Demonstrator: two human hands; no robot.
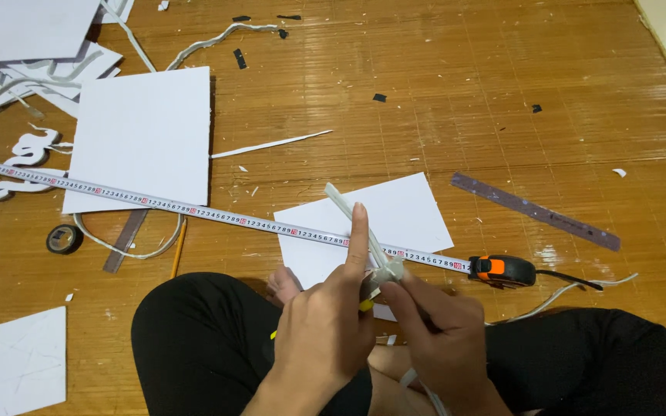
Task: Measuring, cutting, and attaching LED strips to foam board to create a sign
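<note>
Left hand (321,320): at 6 o'clock, fingers curled around a yellow-handled tool that is mostly hidden, forefinger stretched straight up along the white strip (352,216).
Right hand (441,327): just to the 3 o'clock side, fingers pinched narrow on the strip's lower end.
White strip: held between both hands, slanting up toward 11 o'clock over the small white sheet (379,223).
Tape measure (194,209): stretched from 9 o'clock to its orange case (502,270) at 3 o'clock, passing under the strip.
Around: big white sheet (144,139) at 10 o'clock, dark ruler (533,209) at 2 o'clock, tape roll (64,239) at 9 o'clock.
Risk: the outstretched forefinger lies along the strip; a slip of the hidden tool could nick it or bend the thin strip.
</note>
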